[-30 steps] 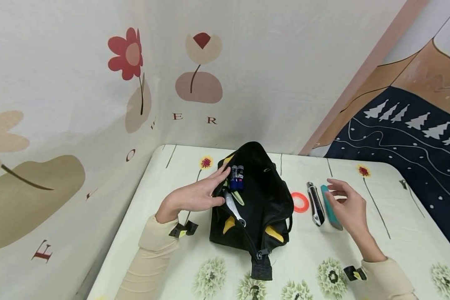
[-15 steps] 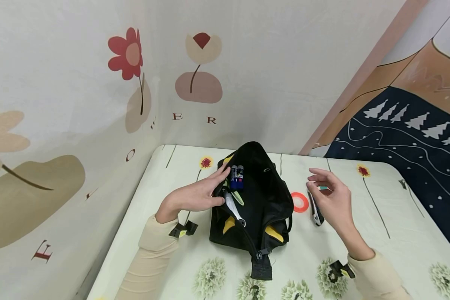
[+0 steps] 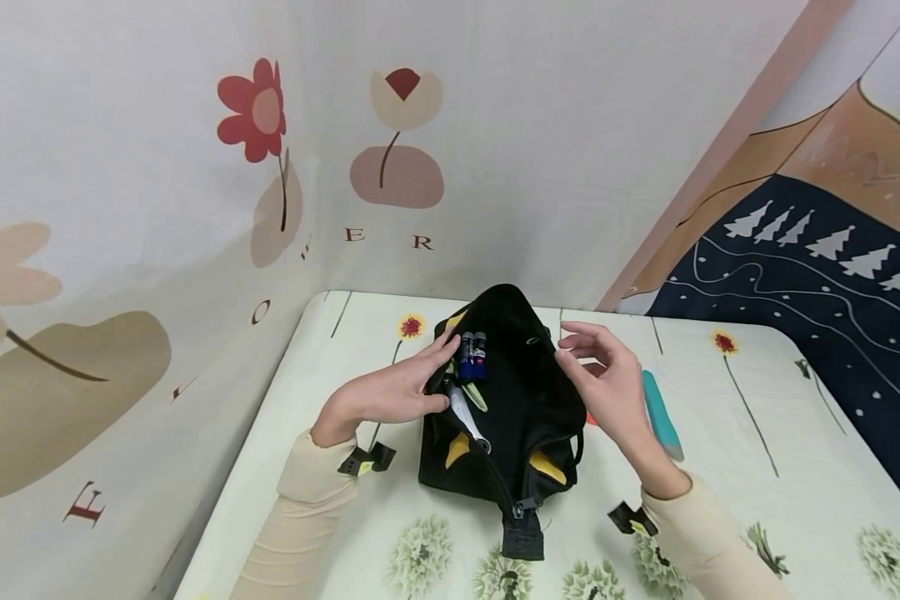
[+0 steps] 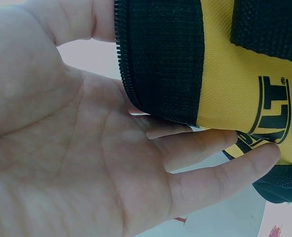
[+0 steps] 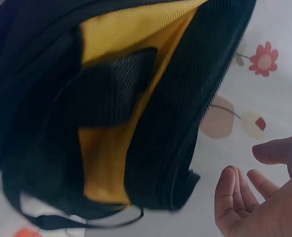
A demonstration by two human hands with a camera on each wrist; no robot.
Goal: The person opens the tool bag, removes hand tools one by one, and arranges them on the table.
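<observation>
A black and yellow tool bag (image 3: 438,467) stands with its zipped mouth spread wide. My left hand (image 3: 401,387) holds its left rim, thumb over the zipper edge and fingers along the yellow outer side (image 4: 217,89). Two blue tubes with clear caps (image 3: 467,358) stick up inside, next to a white-handled tool (image 3: 465,417) and a pale green piece (image 3: 476,398). At the right rim hovers my right hand (image 3: 611,383), fingers loosely bent; in the right wrist view nothing lies between its thumb and fingers (image 5: 226,195), beside the bag's zipper edge.
A teal, slim flat bar (image 3: 662,421) lies right of my right hand. Only a sliver of an orange ring (image 3: 590,418) shows between bag and hand. The flower-printed table (image 3: 817,483) meets printed fabric walls at the back and left.
My right hand has moved left from the teal bar, past the box cutter, to the bag's right rim. The box cutter is now out of sight. My left hand has stayed put.
</observation>
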